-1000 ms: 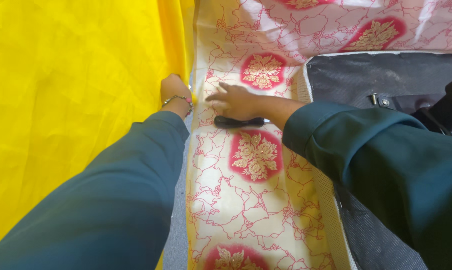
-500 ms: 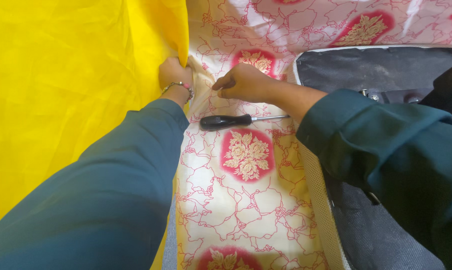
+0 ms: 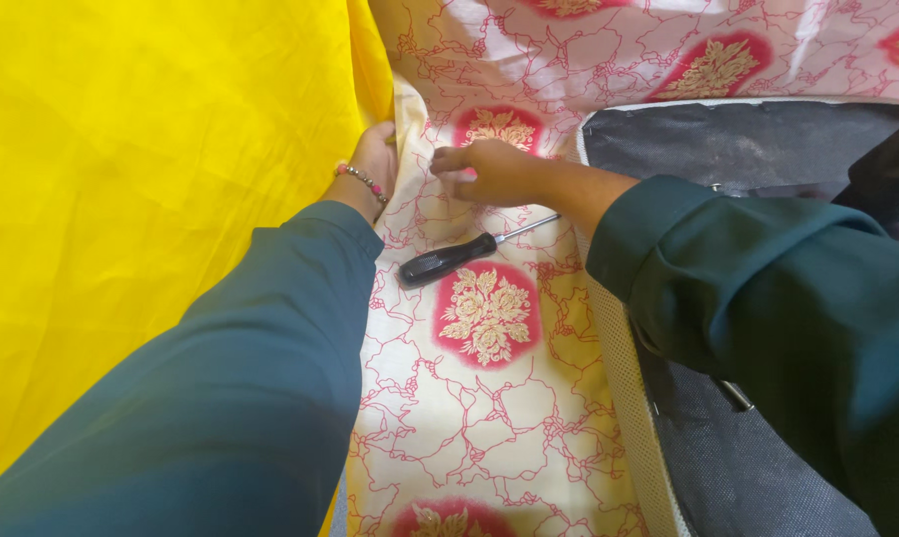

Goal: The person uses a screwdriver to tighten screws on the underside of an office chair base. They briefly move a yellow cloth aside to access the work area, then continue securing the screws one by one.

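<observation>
At the seam where the yellow fabric (image 3: 151,169) meets the cream cloth with red floral medallions (image 3: 489,418), the head view shows the left hand (image 3: 375,164) pinching the printed cloth's edge, a beaded bracelet (image 3: 362,181) on its wrist. The right hand (image 3: 489,171), just beside it but not touching, rests its curled fingers on the same cloth. A black-handled screwdriver (image 3: 449,261) lies loose below both hands. A dark grey mesh-edged panel (image 3: 758,149) sits right.

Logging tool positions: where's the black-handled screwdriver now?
Head view: black-handled screwdriver lies loose on the cream-and-red floral fabric, centre frame, just below the right hand.
</observation>
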